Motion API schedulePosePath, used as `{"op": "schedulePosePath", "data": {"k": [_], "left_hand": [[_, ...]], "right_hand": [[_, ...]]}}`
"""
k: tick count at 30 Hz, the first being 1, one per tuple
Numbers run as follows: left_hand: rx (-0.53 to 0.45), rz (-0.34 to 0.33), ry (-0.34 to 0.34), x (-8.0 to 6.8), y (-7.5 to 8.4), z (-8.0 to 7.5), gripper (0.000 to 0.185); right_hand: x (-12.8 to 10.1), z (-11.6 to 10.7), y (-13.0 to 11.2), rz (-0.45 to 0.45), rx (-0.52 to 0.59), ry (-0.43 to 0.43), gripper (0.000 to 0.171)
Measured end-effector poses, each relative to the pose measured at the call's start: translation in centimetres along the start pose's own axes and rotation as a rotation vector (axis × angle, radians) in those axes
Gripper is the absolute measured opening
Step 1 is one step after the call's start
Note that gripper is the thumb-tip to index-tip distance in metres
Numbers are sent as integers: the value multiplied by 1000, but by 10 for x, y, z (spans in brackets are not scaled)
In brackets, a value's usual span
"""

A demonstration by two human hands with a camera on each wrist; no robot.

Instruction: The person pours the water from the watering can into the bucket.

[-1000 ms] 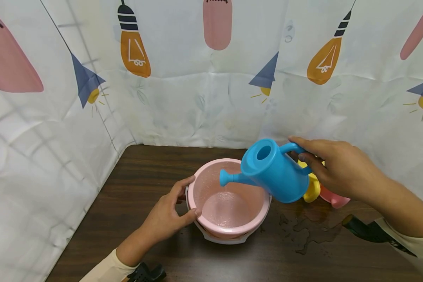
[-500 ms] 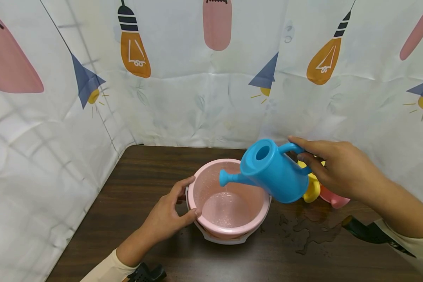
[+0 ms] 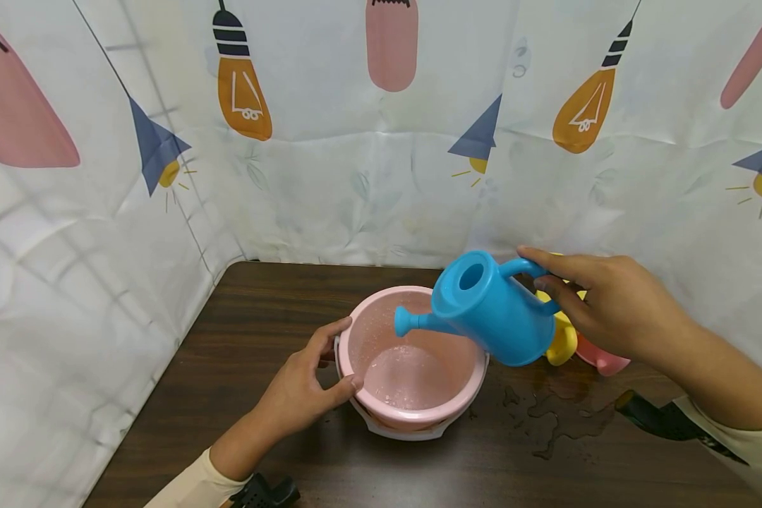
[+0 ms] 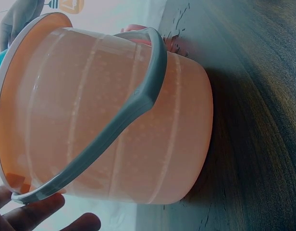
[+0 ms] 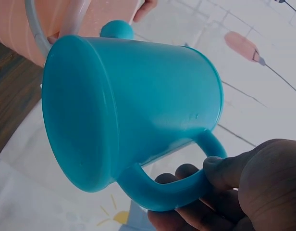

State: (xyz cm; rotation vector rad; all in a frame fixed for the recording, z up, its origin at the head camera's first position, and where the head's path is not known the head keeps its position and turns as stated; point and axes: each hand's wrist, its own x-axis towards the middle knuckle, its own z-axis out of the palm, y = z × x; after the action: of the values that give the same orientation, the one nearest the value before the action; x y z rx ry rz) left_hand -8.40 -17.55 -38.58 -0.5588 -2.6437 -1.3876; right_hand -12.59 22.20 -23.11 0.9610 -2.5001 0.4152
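Note:
A pink bucket point(image 3: 419, 414) with a pale handle point(image 4: 124, 118) stands on the table, a little shiny water point(image 3: 403, 377) showing at its bottom. My left hand point(image 3: 301, 384) holds its left rim, thumb on the rim and fingers at the outer side. Over the bucket's right side, my right hand point(image 3: 609, 296) grips the handle of a blue watering can point(image 3: 502, 314). The can is tilted left, so its spout point(image 3: 413, 322) hangs above the bucket's opening. In the right wrist view the fingers curl round the can's handle point(image 5: 162, 192). No clear stream from the spout can be made out.
Behind the can, partly hidden, are a yellow object point(image 3: 563, 341) and a red-pink one point(image 3: 603, 356). Spilled water point(image 3: 555, 427) lies on the dark wooden table point(image 3: 260, 303) right of the bucket. A printed white cloth point(image 3: 355, 190) hangs behind and at the left.
The watering can has shifted very slightly left with my right hand. Ripples and bubbles in the bucket's water look different. My left hand and the bucket have stayed put.

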Motion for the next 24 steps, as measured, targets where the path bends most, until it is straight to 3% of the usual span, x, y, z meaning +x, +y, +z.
{"op": "schedulePosePath", "data": {"k": [24], "left_hand": [[8, -12, 3, 0, 2, 0, 76]], "right_hand": [[2, 0, -4, -23, 26, 35, 59]]}}
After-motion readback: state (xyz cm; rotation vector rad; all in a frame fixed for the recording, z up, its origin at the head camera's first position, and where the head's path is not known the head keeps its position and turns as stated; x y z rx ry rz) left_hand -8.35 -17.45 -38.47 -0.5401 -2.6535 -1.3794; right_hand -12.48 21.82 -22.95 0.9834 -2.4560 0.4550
